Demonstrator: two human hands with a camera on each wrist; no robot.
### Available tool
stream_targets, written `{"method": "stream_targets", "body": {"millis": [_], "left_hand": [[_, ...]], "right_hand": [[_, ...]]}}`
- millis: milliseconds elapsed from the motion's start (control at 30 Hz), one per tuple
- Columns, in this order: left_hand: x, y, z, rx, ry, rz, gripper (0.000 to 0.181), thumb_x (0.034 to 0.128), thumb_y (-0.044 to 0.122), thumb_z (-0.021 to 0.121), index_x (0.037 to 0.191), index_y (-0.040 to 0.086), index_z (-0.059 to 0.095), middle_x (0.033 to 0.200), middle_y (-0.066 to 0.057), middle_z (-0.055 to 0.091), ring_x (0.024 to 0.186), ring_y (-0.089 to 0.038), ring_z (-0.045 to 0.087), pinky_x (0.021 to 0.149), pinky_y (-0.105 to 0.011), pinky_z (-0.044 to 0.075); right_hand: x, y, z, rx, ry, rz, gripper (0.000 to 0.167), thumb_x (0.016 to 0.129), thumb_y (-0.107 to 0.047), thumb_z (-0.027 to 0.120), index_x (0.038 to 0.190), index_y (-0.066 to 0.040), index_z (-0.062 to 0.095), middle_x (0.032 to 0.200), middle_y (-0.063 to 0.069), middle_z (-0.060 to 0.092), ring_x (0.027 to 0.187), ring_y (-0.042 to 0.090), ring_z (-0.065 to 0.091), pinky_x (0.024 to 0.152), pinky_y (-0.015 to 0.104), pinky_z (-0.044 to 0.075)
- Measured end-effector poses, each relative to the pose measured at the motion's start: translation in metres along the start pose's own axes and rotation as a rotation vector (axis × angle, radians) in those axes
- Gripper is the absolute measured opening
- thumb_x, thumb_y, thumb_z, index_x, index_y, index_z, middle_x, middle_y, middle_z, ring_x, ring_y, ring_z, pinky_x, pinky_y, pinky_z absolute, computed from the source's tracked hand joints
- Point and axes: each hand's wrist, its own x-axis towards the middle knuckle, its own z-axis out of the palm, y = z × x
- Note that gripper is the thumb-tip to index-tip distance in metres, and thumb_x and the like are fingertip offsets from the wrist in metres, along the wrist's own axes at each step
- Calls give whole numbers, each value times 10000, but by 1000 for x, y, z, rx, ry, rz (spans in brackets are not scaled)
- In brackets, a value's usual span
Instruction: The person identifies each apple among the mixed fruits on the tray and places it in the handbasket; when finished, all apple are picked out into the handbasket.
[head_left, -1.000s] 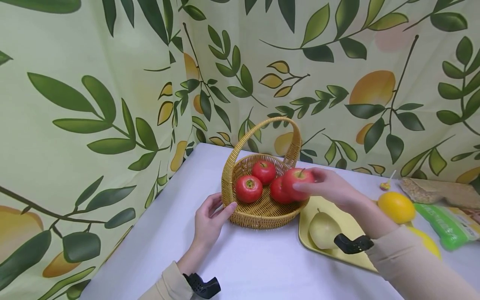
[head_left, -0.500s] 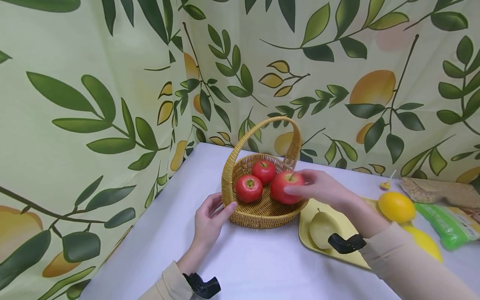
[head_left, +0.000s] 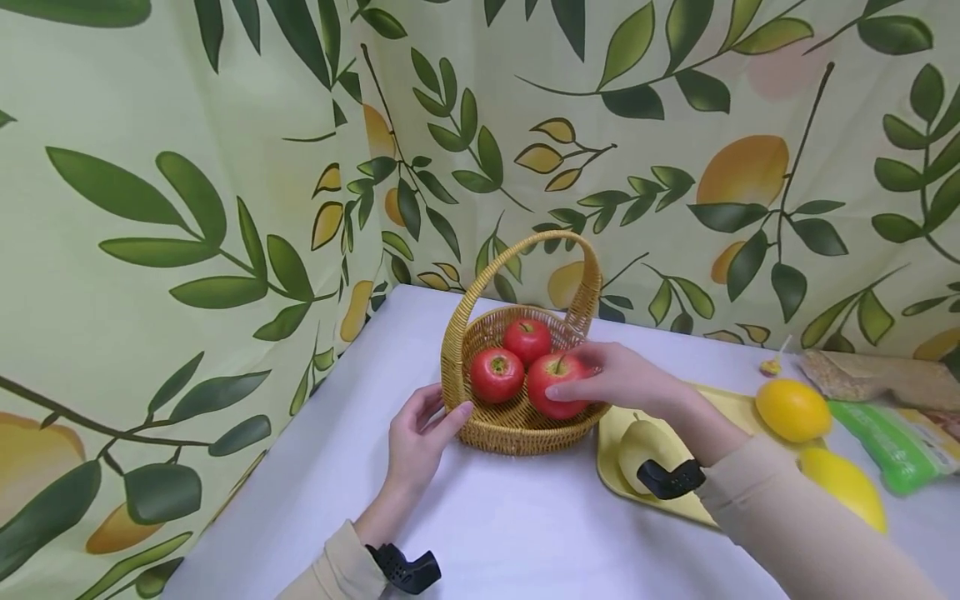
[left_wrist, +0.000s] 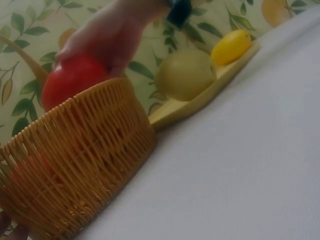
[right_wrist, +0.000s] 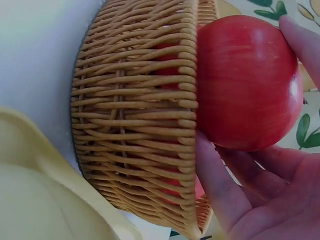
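A wicker basket [head_left: 517, 442] with an arched handle stands on the white table. My left hand [head_left: 420, 437] grips its left side, thumb on the rim. My right hand [head_left: 633, 379] holds a red apple [head_left: 551, 387] by its sides, inside the right part of the basket. Two other red apples [head_left: 527, 340] show at the back and left of the basket. In the right wrist view the held apple [right_wrist: 245, 85] sits above the rim, and red shows through the weave below it. The left wrist view catches only a bit of the left fingers [left_wrist: 17, 232].
Right of the basket lies a yellow tray [head_left: 720, 396] with a pale pear [head_left: 637, 442]. Two yellow fruits [head_left: 793, 410] are at its right side. Farther right are a green packet [head_left: 888, 446], a brown bag [head_left: 877, 379] and a lollipop [head_left: 771, 367]. Leaf-patterned cloth [head_left: 637, 167] hangs behind.
My right hand has moved the apple leftward and down into the basket, over the spot where another apple showed earlier. The left hand has stayed on the basket.
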Motion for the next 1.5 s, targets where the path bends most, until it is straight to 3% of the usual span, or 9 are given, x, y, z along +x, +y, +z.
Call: {"method": "stream_targets", "body": {"millis": [400, 1000, 1300, 1500], "left_hand": [[3, -4, -5, 30, 21, 11, 355, 901, 187, 812, 1219, 90, 688, 1205, -47, 696, 1174, -235, 637, 957, -309, 559], [1, -1, 1, 27, 18, 2, 346, 909, 203, 803, 1217, 93, 689, 1214, -61, 694, 1180, -245, 639, 962, -306, 554], [0, 0, 1, 38, 18, -2, 347, 899, 215, 812, 1206, 107, 694, 1199, -59, 696, 1174, -239, 639, 954, -315, 562], [0, 1, 1, 50, 23, -5, 353, 896, 221, 815, 1209, 111, 695, 1205, -51, 696, 1182, -244, 636, 964, -320, 556]], "right_hand": [[25, -13, 20, -120, -7, -58, 738, 781, -564, 834, 1270, -42, 652, 1122, 58, 689, 1037, 234, 632, 873, 402, 575], [38, -19, 17, -197, -189, -51, 737, 779, -569, 835, 1383, -199, 634, 1309, 14, 630, 1235, 258, 521, 1015, 503, 490], [43, -27, 16, -162, -290, -11, 587, 788, -359, 890, 1308, -201, 668, 1240, 16, 624, 1118, 245, 572, 772, 363, 607], [45, -31, 14, -184, -335, 3, 533, 811, -277, 874, 1300, -226, 668, 1241, 13, 613, 1107, 248, 572, 774, 378, 612]]}}
